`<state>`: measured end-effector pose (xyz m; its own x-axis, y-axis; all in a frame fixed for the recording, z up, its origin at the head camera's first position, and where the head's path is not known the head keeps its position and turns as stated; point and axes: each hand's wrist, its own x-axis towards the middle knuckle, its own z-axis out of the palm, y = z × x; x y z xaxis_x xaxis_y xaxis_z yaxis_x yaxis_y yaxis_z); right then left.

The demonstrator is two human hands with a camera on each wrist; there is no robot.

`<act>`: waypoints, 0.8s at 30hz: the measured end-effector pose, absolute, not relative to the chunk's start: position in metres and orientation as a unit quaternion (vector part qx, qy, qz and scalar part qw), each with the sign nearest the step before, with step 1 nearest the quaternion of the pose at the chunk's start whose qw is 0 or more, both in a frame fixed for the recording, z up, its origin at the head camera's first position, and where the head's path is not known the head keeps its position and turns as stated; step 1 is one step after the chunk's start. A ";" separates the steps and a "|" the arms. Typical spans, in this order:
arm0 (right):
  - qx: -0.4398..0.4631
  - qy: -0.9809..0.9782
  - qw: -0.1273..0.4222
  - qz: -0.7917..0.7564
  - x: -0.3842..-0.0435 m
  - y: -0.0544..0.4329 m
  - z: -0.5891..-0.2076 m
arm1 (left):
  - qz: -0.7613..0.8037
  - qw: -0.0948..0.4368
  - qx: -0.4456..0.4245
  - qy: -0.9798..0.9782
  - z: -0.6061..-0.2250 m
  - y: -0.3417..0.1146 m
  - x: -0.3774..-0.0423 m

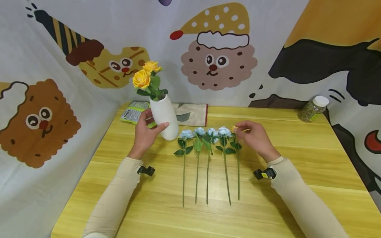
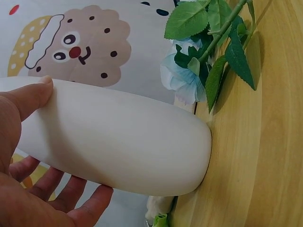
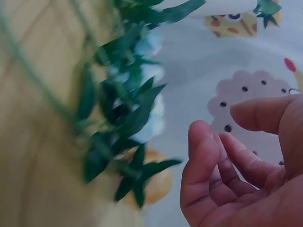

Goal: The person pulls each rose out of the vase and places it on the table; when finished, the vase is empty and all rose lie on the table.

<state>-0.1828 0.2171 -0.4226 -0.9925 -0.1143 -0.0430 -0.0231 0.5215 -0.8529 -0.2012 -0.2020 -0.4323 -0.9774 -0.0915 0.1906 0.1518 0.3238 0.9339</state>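
My left hand (image 1: 146, 134) grips a white vase (image 1: 164, 115), its thumb on one side and fingers on the other. The vase leans slightly on the table, and yellow roses (image 1: 142, 78) with green leaves rise from its mouth. Several pale blue roses (image 1: 187, 134) lie in a row to its right, stems toward me. At the row's right end lies a yellow rose (image 3: 158, 177), mostly covered by my right hand (image 1: 254, 137) in the head view. In the right wrist view, that hand's thumb and loosely bent fingers are apart, with nothing between them.
Behind the vase lie a grey-and-green packet (image 1: 134, 112) and a cream cloth item (image 1: 193, 114) with a red edge. A lidded jar (image 1: 313, 109) leans at the table's back right. A cartoon-printed cloth (image 1: 166, 19) hangs behind the wooden table (image 1: 268, 211).
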 end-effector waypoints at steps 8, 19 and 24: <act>-0.077 0.864 0.014 -0.497 -0.191 0.188 -0.399 | -0.583 0.099 -0.015 -0.807 -0.431 -0.201 -0.201; -0.129 0.846 -0.020 -0.517 -0.197 0.138 -0.364 | -0.583 0.100 -0.015 -0.806 -0.432 -0.202 -0.201; -0.184 0.824 -0.043 -0.534 -0.203 0.114 -0.349 | -0.583 0.102 -0.015 -0.806 -0.432 -0.202 -0.201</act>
<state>-0.2028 0.1141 -0.3491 -0.9289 -0.2570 0.2667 -0.3485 0.3625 -0.8644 -0.2014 -0.2020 -0.4325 -0.9787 -0.0944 0.1824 0.1436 0.3204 0.9363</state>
